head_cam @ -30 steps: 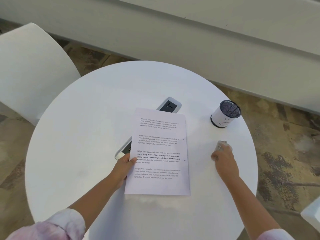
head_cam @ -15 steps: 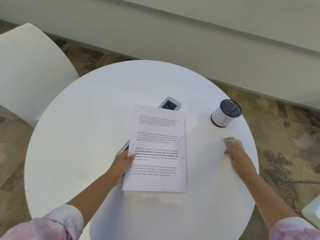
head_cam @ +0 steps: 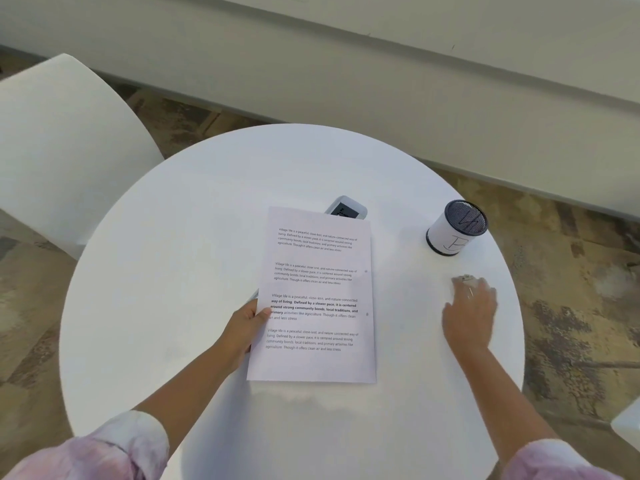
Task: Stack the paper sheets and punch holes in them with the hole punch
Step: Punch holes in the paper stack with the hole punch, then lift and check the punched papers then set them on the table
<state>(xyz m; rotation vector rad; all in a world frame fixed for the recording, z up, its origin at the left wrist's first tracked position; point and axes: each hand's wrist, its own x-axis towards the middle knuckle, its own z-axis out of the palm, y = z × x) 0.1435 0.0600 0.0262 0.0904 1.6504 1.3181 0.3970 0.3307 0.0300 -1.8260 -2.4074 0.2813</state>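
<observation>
White paper, printed with four blocks of text, lies near the middle of the round desk [head_cam: 173, 271] — that's the paper stack [head_cam: 313, 296], and the left hand [head_cam: 244, 327] has its near-left edge pinched, thumb on top of the page, fingers tucked beneath. That grip looks meant to keep the sheets squared up and stop them sliding. Two small dark dots show along the right margin; they could be punched holes, though they're too small to be sure. Peeking out from under the far edge of the sheets is the grey hole punch [head_cam: 347, 208], with what may be its other end just showing by the left thumb — so the paper lies over it.

Over on the right, the right hand [head_cam: 469, 311] is spread palm-down on the desk, fingers loosely open, its fingertips at a small pale object [head_cam: 467, 278] I can't identify. Whether it's actually gripped, I can't tell. Beyond that stands a white cup [head_cam: 455, 228] with a dark mesh top, well clear of the sheets.
</observation>
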